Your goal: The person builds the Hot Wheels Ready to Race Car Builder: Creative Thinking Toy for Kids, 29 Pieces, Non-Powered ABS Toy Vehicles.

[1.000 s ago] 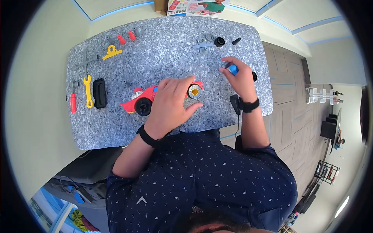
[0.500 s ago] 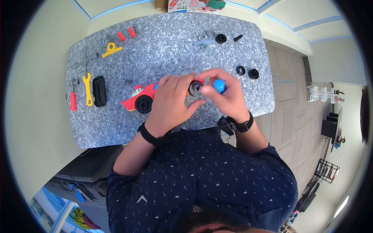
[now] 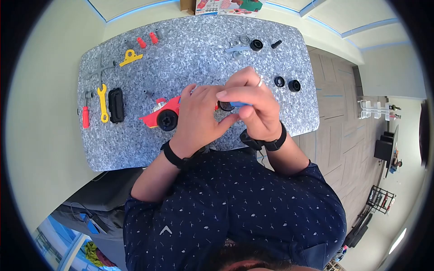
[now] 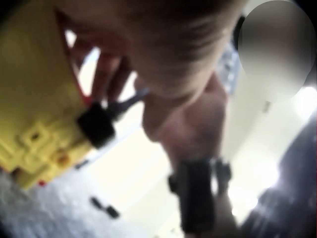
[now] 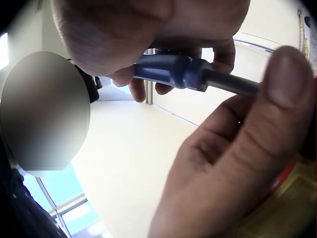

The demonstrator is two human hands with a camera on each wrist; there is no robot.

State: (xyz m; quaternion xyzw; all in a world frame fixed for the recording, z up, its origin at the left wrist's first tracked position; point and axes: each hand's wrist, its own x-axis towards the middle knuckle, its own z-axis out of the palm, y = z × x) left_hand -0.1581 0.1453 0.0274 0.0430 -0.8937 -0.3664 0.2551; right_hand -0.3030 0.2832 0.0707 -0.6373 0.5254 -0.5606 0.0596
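Note:
A red toy car (image 3: 149, 121) with black wheels lies on its side on the speckled table, its yellow underside (image 4: 29, 99) filling the left of the left wrist view. My left hand (image 3: 199, 110) grips the car across its middle, thumb on the near side. In my right hand (image 3: 258, 104) is a blue-handled screwdriver (image 5: 166, 69), fingers wrapped about the handle. Its grey shaft (image 5: 230, 83) runs past the left thumb toward the wheel (image 3: 224, 106) at the car's right end. The right fingers partly cover that wheel, and the shaft's tip is hidden.
Left on the table are a yellow wrench (image 3: 103, 106), a black tray-shaped part (image 3: 116, 106) and a red screwdriver (image 3: 86, 117). Farther back lie a yellow piece (image 3: 130, 58) and red cones (image 3: 141, 43). Black wheel parts (image 3: 294, 86) sit at the right.
The right hand has come leftward from the table's right side with the blue screwdriver, and is now at the car's right wheel, wrist turned over. The left hand stays on the car.

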